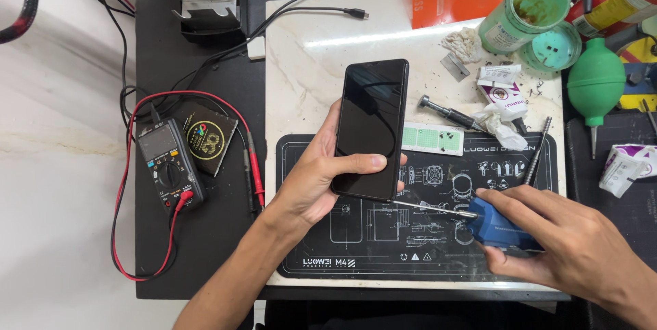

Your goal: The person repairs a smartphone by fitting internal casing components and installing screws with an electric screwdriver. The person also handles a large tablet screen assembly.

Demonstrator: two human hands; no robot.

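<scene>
My left hand (315, 179) holds a black smartphone (371, 125) upright, screen up and dark, with the thumb across its lower part. My right hand (568, 244) grips a screwdriver with a blue handle (496, 226). Its thin metal shaft (428, 207) points left and its tip reaches the phone's bottom edge. Both hands are above a black repair mat (383, 248) with white line drawings, which lies on a pale marble slab (308, 63).
A multimeter (168, 169) with red and black leads sits on the dark desk at left. A second screwdriver (448, 112), a small strip with screws (432, 138), crumpled packets, green jars (523, 12) and a green air blower (595, 84) crowd the right back.
</scene>
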